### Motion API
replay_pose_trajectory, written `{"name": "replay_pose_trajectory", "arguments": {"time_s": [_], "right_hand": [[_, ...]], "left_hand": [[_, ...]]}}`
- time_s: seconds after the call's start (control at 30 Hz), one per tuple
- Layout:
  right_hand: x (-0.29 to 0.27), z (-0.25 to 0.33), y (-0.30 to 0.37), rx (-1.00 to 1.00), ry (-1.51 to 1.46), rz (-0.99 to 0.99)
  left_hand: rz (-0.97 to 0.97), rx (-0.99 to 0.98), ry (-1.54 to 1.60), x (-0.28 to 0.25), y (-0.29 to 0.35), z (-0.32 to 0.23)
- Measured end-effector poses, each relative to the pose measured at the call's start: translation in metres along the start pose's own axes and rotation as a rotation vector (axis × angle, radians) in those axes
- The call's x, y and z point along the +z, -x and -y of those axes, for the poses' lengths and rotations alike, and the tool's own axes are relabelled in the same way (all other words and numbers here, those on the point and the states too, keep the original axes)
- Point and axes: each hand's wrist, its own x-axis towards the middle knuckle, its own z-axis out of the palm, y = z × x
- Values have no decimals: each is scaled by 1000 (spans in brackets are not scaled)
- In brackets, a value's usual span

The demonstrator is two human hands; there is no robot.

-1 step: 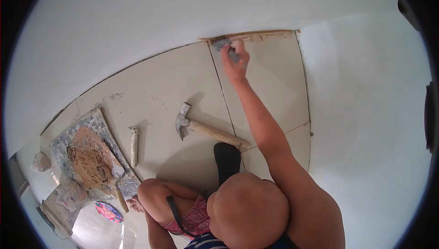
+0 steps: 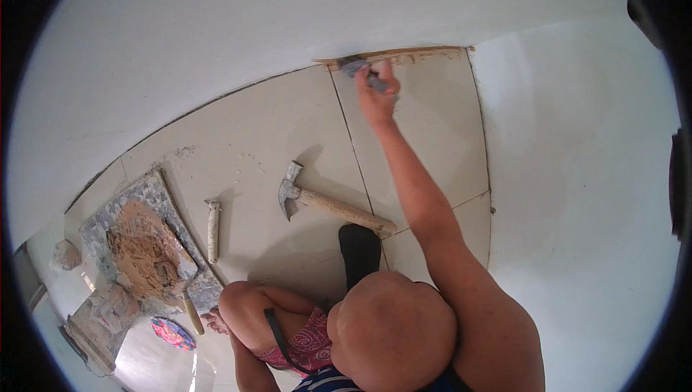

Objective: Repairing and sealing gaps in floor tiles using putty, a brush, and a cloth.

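Observation:
My right hand point(image 2: 379, 96) is closed round a small grey scraper point(image 2: 355, 68), slightly blurred. Its head meets the strip of brown mortar point(image 2: 425, 55) along the seam between wall and floor tiles. Low on the left, my left hand point(image 2: 215, 321) shows only partly beside my bent knee, fingers apart and holding nothing. Closest to it is the wooden handle of a trowel point(image 2: 190, 308), whose blade rests on a mortar-smeared board point(image 2: 155, 184). A heap of wet brown mortar point(image 2: 144, 251) covers the middle of that board.
A claw hammer point(image 2: 339, 208) lies on the tiles, its handle end near a black-covered foot point(image 2: 359, 251). Left of it is a short whitish-handled tool point(image 2: 213, 230). A colourful oval item point(image 2: 173, 334) and a plastic bag point(image 2: 115, 308) lie lower left. A white wall point(image 2: 577, 176) rises on the right.
My right hand and the scraper have shifted slightly to the right along the mortar strip. The board, hammer and trowel stay where they were.

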Motion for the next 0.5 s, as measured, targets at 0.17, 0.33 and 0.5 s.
{"name": "replay_pose_trajectory", "arguments": {"time_s": [0.17, 0.33, 0.5], "right_hand": [[-46, -45, -35, 74, 199, -5], [-54, -48, -32, 179, -50, -169], [-36, -36, -17, 161, 53, 104]], "left_hand": [[-21, -25, 13, -6, -5, 0], [-41, 5, 3, -3, 3, 1], [-49, 23, 2, -6, 3, -4]]}}
